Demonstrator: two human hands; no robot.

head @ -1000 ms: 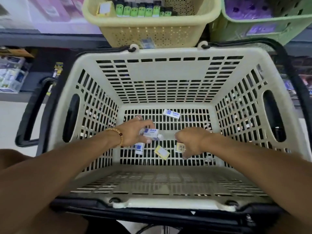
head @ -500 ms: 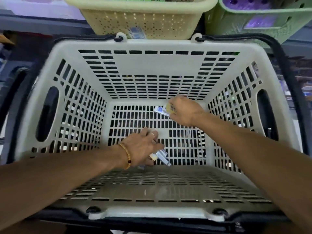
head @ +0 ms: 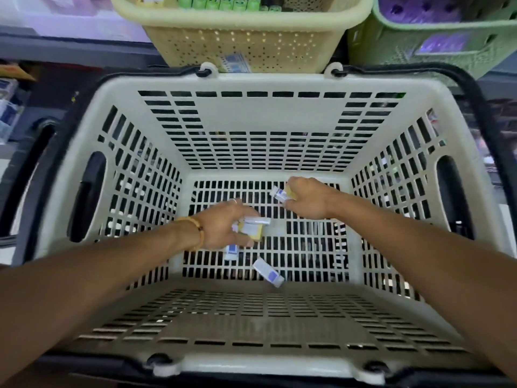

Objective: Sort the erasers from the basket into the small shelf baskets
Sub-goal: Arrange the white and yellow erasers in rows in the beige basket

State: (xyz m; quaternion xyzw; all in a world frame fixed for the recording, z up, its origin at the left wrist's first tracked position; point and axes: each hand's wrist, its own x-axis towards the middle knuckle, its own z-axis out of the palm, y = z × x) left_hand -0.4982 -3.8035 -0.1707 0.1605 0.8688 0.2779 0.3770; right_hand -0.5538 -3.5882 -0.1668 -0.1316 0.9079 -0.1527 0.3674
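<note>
Still the gathering step: both hands are down in the cream shopping basket [head: 84, 130]. Left hand [head: 223, 229] curls round several erasers [head: 253, 226], right hand [head: 306, 198] pinches two more [head: 281, 194]. One blue-sleeved eraser [head: 268, 272] lies loose on the floor, probably next before heading to the yellow shelf basket [head: 243, 43]

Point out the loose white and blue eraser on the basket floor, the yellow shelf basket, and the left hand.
Loose white and blue eraser [head: 268, 273]: head view, its wrapper.
Yellow perforated shelf basket [head: 240, 43]: head view, front wall.
Left hand [head: 226, 226]: head view, its back.
</note>
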